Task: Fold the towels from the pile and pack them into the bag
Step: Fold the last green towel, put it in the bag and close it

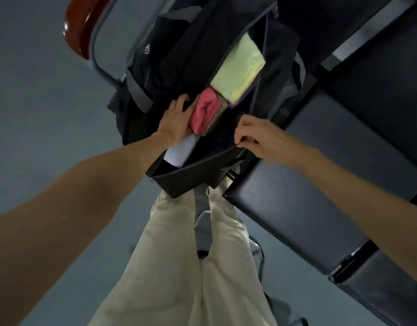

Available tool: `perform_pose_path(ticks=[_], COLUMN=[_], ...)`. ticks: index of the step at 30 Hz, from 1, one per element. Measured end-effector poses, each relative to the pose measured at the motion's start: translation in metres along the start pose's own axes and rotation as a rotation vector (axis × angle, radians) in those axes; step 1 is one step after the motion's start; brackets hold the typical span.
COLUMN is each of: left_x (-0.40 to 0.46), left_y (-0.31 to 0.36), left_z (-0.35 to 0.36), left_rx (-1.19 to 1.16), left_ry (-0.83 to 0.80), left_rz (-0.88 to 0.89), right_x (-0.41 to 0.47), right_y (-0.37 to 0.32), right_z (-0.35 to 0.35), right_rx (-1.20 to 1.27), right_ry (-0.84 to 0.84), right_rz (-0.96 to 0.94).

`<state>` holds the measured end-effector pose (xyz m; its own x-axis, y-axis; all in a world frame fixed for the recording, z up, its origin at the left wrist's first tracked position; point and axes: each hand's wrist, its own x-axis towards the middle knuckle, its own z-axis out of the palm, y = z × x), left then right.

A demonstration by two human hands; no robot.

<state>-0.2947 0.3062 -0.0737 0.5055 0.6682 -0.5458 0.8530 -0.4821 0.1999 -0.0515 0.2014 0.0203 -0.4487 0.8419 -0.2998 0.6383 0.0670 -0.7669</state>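
Left hand [177,116] lies flat-fingered against pink towel [205,111], pressing it into open dark bag [184,52]; white towel [181,149] under my wrist; pale yellow-green folded towel [238,69] further in, just beyond pink one; right hand [259,137] pinches bag's near rim; dark bench [320,184] at right

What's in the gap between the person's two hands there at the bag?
In the head view, between the left hand and the right hand lie a rolled pink towel and the bag's dark open interior.
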Motion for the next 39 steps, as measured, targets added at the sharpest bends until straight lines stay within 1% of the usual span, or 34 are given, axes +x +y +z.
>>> perform_pose_path(ticks=[2,5,7,8,9,11,12,14,15,16,19,21,24,26,27,28,30,32,33,35,37,39], left_x=[-0.002,-0.008,-0.017,-0.025,-0.033,-0.046,-0.051,-0.055,-0.057,-0.058,-0.061,-0.062,-0.061,-0.061,-0.060,-0.060,-0.059,-0.059,-0.060,-0.063,-0.064,-0.058], left_y=[-0.002,-0.006,-0.006,-0.005,-0.004,0.000,0.002,0.008,0.012,0.016,0.029,0.036,0.047,0.053,0.055,0.056,0.050,0.032,0.021,-0.002,-0.015,-0.014], left_z=[-0.013,-0.053,-0.079,-0.086,-0.089,-0.079,-0.071,-0.054,-0.050,-0.048,-0.053,-0.059,-0.069,-0.079,-0.086,-0.093,-0.111,-0.129,-0.136,-0.145,-0.148,-0.145], left_rx=[-0.113,-0.447,-0.648,-0.701,-0.714,-0.647,-0.617,-0.616,-0.625,-0.628,-0.620,-0.600,-0.578,-0.577,-0.565,-0.542,-0.484,-0.461,-0.453,-0.434,-0.440,-0.493], left_ry=[-0.067,-0.245,-0.352,-0.396,-0.431,-0.460,-0.434,-0.309,-0.260,-0.252,-0.332,-0.347,-0.332,-0.318,-0.320,-0.327,-0.343,-0.350,-0.347,-0.351,-0.368,-0.364], left_rz=[0.016,-0.008,-0.035,-0.031,-0.015,0.016,0.016,-0.021,-0.035,-0.038,0.013,0.030,0.072,0.102,0.124,0.149,0.169,0.104,0.059,-0.009,-0.038,-0.053], right_x=[0.002,0.017,0.033,0.042,0.050,0.063,0.067,0.068,0.066,0.064,0.056,0.052,0.049,0.048,0.048,0.048,0.051,0.058,0.063,0.078,0.097,0.117], right_y=[-0.011,-0.017,-0.017,-0.016,-0.016,-0.016,-0.016,-0.018,-0.018,-0.016,-0.010,-0.006,-0.003,-0.003,-0.003,-0.004,-0.009,-0.017,-0.021,-0.030,-0.040,-0.041], right_z=[0.000,0.008,0.013,0.013,0.012,0.008,0.005,-0.001,-0.006,-0.011,-0.032,-0.049,-0.069,-0.079,-0.085,-0.089,-0.097,-0.102,-0.103,-0.100,-0.097,-0.092], right_rx=[-0.006,-0.013,-0.027,-0.036,-0.052,-0.117,-0.162,-0.244,-0.284,-0.325,-0.481,-0.583,-0.707,-0.691,-0.664,-0.627,-0.539,-0.513,-0.528,-0.514,-0.473,-0.473], right_ry=[0.088,0.251,0.317,0.331,0.337,0.331,0.324,0.290,0.245,0.183,0.007,-0.047,-0.060,-0.046,-0.019,0.017,0.132,0.257,0.269,0.236,0.272,0.317], right_rz=[-0.012,-0.009,0.021,0.049,0.078,0.109,0.120,0.152,0.176,0.206,0.312,0.409,0.600,0.692,0.704,0.685,0.589,0.443,0.370,0.275,0.236,0.243])
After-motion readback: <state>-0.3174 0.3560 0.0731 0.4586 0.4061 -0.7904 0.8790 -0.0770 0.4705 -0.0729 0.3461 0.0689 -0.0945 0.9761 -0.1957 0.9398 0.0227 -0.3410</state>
